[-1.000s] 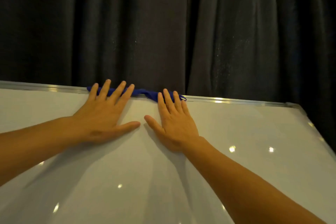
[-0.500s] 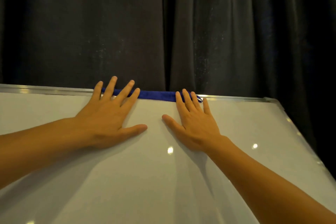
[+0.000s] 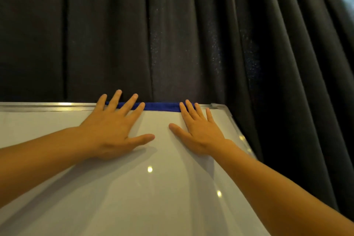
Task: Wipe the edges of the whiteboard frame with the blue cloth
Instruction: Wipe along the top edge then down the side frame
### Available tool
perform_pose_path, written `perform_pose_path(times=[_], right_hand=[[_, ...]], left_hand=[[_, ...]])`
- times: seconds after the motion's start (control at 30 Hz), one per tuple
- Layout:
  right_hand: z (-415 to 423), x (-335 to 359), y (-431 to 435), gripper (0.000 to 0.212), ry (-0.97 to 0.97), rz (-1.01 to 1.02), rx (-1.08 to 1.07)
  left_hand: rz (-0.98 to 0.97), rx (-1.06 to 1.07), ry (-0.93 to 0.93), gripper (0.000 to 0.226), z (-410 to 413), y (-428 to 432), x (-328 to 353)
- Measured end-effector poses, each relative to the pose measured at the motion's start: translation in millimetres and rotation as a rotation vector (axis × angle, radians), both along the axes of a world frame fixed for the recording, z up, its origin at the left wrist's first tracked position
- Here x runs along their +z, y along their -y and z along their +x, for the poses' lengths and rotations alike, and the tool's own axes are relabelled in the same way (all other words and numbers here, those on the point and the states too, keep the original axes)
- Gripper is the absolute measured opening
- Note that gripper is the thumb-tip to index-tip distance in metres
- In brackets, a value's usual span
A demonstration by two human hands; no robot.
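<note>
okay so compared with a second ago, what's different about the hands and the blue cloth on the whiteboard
Both hands, left and right, have slid the blue cloth rightward along the top frame edge, nearly to the right corner. The cloth has stretched from bunched to a flat strip. Nothing was grasped or released: fingers stay spread, pressing the cloth flat.

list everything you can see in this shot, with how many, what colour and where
whiteboard: one, white glossy surface, fills the lower part of the view
whiteboard frame: one, silver metal, along the far and right edges
blue cloth: one, blue, stretched along the far frame edge between the hands
curtain: one, dark grey, hanging behind the board
left hand: one, flat, fingers spread on the cloth's left end
right hand: one, flat, fingers on the cloth's right end
</note>
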State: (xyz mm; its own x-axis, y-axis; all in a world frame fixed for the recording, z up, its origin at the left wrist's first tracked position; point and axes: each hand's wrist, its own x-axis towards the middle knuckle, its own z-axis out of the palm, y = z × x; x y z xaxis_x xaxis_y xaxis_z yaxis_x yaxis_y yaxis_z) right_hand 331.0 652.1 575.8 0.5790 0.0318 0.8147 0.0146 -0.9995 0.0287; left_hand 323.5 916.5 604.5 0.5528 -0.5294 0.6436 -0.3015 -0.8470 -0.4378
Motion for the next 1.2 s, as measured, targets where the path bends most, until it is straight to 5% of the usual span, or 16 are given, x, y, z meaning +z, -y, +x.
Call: perform_pose_path(times=[0.23,0.47,0.73,0.9,1.0,1.2], right_hand=[[-4.3,6.4,108.0,0.093,0.029,-0.119,-0.082],[-1.0,20.4,123.1,0.070,0.116,-0.214,0.039],[-13.3,76.3,128.2,0.015,0.193,0.197,0.511],[-24.9,92.4,160.1,0.012,0.304,0.389,0.405],[-42.3,78.6,185.6,0.015,0.311,0.340,0.265],[-84.1,7.7,213.4,0.019,0.187,0.286,0.089]], left_hand=[[-0.046,0.034,-0.007,0.113,7.0,117.9,4.4],[-0.090,0.037,-0.017,0.097,13.2,158.3,12.8],[-0.399,-0.345,-0.011,0.025,5.2,188.9,54.0],[-0.512,-0.467,-0.111,0.014,9.4,202.4,73.1],[-0.523,-0.513,-0.135,0.012,14.1,217.5,90.2],[-0.321,-0.636,-0.098,0.013,17.0,285.7,101.6]])
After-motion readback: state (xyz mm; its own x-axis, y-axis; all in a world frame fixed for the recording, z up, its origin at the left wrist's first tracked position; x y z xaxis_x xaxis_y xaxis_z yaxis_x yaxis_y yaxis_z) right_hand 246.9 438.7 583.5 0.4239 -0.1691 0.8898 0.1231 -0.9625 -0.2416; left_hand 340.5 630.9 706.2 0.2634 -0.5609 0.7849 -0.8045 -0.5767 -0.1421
